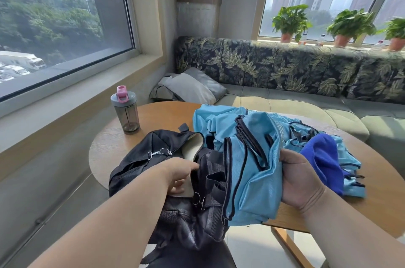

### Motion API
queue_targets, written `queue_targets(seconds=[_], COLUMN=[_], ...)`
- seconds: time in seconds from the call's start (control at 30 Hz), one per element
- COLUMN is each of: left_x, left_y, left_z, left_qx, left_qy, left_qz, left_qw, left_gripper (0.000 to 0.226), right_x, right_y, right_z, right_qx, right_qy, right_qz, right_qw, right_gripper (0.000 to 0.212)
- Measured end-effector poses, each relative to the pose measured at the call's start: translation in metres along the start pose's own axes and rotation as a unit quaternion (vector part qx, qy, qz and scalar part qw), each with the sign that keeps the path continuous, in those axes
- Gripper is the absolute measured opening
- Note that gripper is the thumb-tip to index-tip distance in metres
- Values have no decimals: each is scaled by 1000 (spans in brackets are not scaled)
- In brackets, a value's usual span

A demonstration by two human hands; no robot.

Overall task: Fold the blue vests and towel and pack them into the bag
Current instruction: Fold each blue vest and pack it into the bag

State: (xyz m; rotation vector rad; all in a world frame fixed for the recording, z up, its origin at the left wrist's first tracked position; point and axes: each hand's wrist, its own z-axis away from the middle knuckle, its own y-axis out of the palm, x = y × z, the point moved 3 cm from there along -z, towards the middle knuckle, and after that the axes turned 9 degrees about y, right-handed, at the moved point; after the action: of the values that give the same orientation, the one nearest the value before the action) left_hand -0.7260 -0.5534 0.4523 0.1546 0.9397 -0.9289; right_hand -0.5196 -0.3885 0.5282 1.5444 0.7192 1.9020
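Head cam: we've got the left hand (175, 174) reaching into the black bag (186, 197) on the near edge of the round worktop (114, 147), its grip curled on the pale lining at the opening. Right hand (300, 182) grips a bunched light-blue vest (252, 169) just beside the bag (more vests behind). The darker blue towel (324, 158) lies right of that hand. Water bottle (126, 110) stands well apart.

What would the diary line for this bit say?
left hand: holds black bag open | right hand: grips folded light-blue vest at the opening | royal-blue towel: on table, unpacked
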Motion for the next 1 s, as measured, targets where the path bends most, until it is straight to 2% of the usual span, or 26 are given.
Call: queue_targets(seconds=[0.07,0.13,0.17,0.23,0.3,0.37,0.5,0.63,0.8,0.87,1.0], left_x=[0,-2,-5,-16,-29,-45,-75,-95,-92,-85,-68], left_y=[-2,-1,-1,1,0,-3,-13,-15,-14,-19,-35], left_z=[-4,-8,-11,-8,-2,4,17,32,39,37,34], left_qx=[-22,-18,-16,-13,-4,47,131,155,212,215,201], left_qy=[15,22,34,55,75,98,151,235,311,301,273], left_qz=[-107,-117,-93,22,119,170,196,202,113,52,-124], left_qw=[994,993,995,998,990,979,960,938,920,928,933], left_gripper=[25,19,23,29,25,17,16,26,43,46,47], right_x=[1,2,1,0,1,0,7,19,23,23,23], right_y=[-3,-7,-8,-17,-25,-29,-22,-9,-7,-1,-6], right_z=[1,1,1,2,2,-1,-5,-11,-16,-15,-12], right_qx=[3,-7,-16,-11,-8,-27,-43,11,78,42,-7], right_qy=[1,0,6,13,24,37,56,61,15,15,30], right_qz=[-4,-6,-6,-8,-14,-1,13,25,53,94,113], right_qw=[1000,1000,1000,1000,1000,999,997,998,995,995,993], right_gripper=[59,53,49,46,48,49,54,54,50,45,63])
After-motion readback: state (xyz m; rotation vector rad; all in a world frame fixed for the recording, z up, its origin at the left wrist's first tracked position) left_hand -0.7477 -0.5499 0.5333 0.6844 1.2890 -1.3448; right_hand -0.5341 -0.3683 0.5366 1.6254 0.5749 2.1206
